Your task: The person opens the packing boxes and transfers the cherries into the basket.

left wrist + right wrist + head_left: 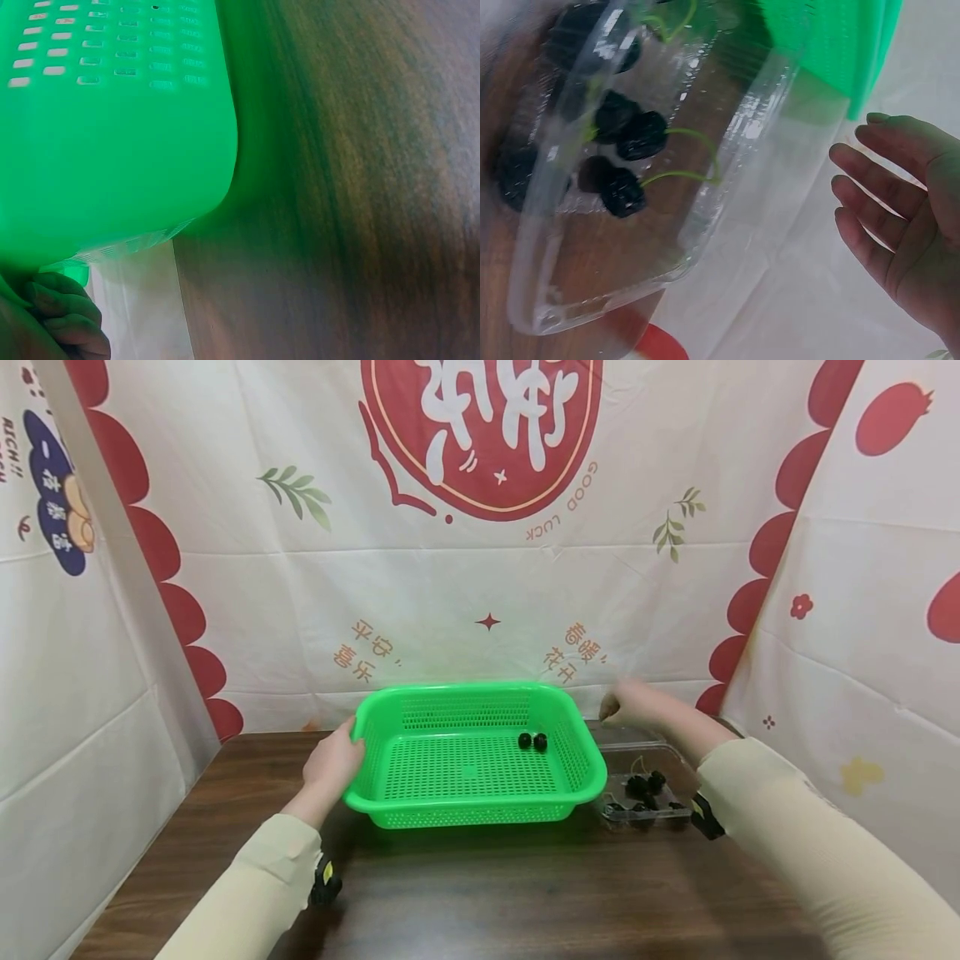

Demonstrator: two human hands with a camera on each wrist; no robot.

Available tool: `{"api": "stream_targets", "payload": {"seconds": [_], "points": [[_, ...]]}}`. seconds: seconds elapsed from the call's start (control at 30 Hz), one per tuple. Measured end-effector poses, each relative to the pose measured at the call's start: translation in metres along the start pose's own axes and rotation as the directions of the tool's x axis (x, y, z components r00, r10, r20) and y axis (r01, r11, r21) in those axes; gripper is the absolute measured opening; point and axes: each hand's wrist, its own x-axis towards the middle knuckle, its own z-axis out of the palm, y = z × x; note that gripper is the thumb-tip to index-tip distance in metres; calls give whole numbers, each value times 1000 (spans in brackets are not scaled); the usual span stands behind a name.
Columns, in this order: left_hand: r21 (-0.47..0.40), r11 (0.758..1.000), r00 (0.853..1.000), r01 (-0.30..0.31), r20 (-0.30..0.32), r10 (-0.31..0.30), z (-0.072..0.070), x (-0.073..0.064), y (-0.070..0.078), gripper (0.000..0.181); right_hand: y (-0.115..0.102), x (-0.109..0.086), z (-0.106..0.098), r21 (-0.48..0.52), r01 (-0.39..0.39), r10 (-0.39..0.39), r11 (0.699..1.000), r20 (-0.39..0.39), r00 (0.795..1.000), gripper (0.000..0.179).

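Note:
A green plastic basket (pixel 465 813) with perforated sides stands on the table, and two dark cherries (pixel 540 742) lie toward its right end. My left hand (pixel 333 764) grips the basket's left rim; its curled fingers (pixel 67 306) show beside the rim in the left wrist view. To the right of the basket is a clear plastic box (pixel 678 766) with several dark cherries (pixel 641 136) inside, some on green stems. Above the box's far end is my right hand (pixel 641 703), blurred in the head view. The right wrist view shows its fingers (pixel 877 176) spread loosely, holding nothing.
Brown wood-grain tabletop (pixel 480 893) extends in front of the basket and to its left. A white printed cloth (pixel 480 585) hangs behind the table, with more cloth along both sides.

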Motion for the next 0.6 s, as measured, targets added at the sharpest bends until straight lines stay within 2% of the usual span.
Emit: {"api": "stream_targets", "payload": {"seconds": [0.23,0.4,0.53,0.6], "points": [[-1,1000,1000,3,1,-3,0,0,0,56,4,-10,8,-87,9,-6,996,33,999,9],[-4,1000,1000,2,-1,-2,-1,0,1,56,4,-17,16,-104,12,-8,995,44,999,7],[0,1000,1000,3,3,-3,0,0,1,56,4,-22,24,-98,-16,21,995,54,998,7],[2,1000,1000,6,5,-6,-1,-1,1,56,2,-24,28,-101,-55,63,993,71,996,8]]}}
